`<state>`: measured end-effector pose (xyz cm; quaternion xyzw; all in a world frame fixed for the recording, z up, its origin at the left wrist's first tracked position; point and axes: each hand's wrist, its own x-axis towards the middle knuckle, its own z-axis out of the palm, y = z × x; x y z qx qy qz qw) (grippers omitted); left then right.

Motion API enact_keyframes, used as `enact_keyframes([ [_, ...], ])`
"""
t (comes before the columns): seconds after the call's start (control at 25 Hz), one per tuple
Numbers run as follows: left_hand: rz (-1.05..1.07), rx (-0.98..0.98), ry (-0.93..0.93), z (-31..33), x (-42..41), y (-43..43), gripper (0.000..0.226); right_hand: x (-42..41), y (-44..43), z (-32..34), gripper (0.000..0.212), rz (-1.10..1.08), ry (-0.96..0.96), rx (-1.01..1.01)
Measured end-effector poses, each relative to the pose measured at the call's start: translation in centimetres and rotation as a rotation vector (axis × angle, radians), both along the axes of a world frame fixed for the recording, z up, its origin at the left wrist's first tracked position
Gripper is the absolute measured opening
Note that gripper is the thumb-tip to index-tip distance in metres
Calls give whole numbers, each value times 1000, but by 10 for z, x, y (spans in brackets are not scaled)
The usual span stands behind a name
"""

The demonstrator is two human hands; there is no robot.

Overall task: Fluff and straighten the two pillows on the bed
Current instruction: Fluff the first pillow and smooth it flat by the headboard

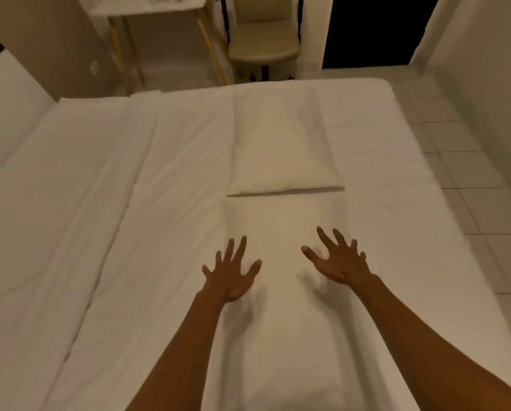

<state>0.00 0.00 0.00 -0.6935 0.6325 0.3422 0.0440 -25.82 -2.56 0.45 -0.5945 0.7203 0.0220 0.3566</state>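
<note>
Pillows lay end to end along the bed (pixel 70 203): the far pillow (pixel 281 143) plump and smooth, the near pillow (pixel 281 226) flatter and creased. I saw my left grip (pixel 229 277) and right grip (pixel 337 259) released, fingers spread, over the near one.

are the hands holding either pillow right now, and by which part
Nothing is held. The left hand and right hand are both open with fingers spread over the near pillow; neither has a grip on it or the far pillow.
</note>
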Motion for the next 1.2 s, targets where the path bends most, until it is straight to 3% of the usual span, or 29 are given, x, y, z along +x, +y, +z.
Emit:
enact_keyframes([
  [0.16, 42, -38, 7, -144, -20, -8, 77, 11, 4, -150, 86, -107, 11, -23],
  [0.28, 115, -469, -43, -245, -35, 9, 77, 18, 17, -247, 85, -153, 104, -300],
  [0.36, 147, -678, -95, -284, -38, 10, 75, 21, 13, -277, 84, -135, 141, -444],
  [0.48, 170, -698, -89, -288, -35, 2, 74, 23, 7, -277, 84, -162, 156, -496],
  [0.84, 288, -563, 62, -247, -41, 35, 85, 12, 51, -237, 92, -162, -4, -407],
  [1.08, 336, -501, 41, -248, -49, 38, 99, 17, 55, -237, 102, -165, 20, -339],
  [1.2, 342, -514, -4, -255, -49, 31, 100, 24, 46, -247, 100, -206, 48, -411],
])
